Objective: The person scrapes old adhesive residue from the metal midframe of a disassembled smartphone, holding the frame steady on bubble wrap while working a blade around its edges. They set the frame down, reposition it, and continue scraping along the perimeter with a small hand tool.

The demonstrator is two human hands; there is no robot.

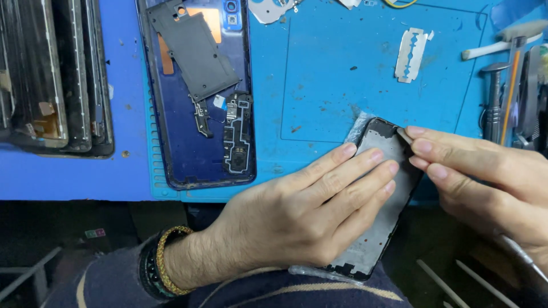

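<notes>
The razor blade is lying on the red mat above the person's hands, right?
Not quite. The head view shows the razor blade lying on a blue mat, not a red one. It does lie above the left hand and right hand, which hold a phone frame.

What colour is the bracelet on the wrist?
The beaded bracelet on the left hand is golden yellow, beside a dark band; the head view shows it.

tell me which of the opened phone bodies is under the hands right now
The grey-backed phone frame at the mat's near edge, pinned by the left hand and touched by the right hand. The blue phone housing lies untouched.
</notes>
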